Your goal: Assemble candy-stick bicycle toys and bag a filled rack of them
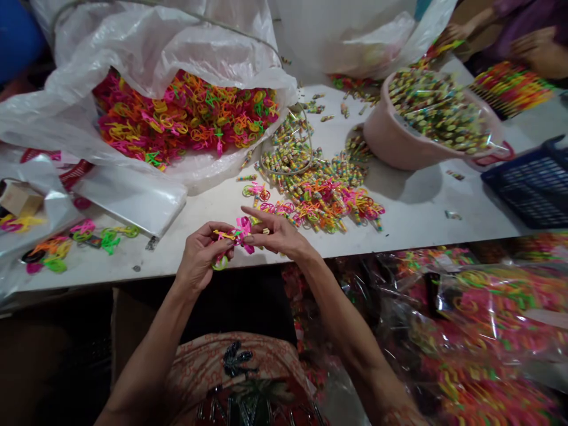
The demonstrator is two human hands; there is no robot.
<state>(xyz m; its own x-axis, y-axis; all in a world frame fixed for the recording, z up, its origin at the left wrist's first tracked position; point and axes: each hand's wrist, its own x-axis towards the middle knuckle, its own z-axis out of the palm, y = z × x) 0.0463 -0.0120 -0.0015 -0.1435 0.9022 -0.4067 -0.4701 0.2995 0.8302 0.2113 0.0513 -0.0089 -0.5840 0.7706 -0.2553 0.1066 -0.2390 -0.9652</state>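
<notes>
Near the table's front edge, my left hand (202,251) pinches small plastic toy pieces (242,232) in pink, yellow and green. My right hand (277,234) meets them from the other side, thumb and fingers closed on the pink part, with its index finger stretched out above. Just beyond it lies a heap of bright plastic pieces joined to small patterned tubes (323,204). More patterned tubes (288,142) are piled behind that heap. A large clear bag (231,165) lies open at the back left, full of loose pink, orange, yellow and green pieces (177,118).
A pink basin (390,139) full of wrapped tubes stands at the back right, beside a dark blue basket (528,183). Flat plastic bags (133,195) and loose pieces (55,251) lie left. Filled bags (501,302) sit below the table. Another person's hand (536,44) shows top right.
</notes>
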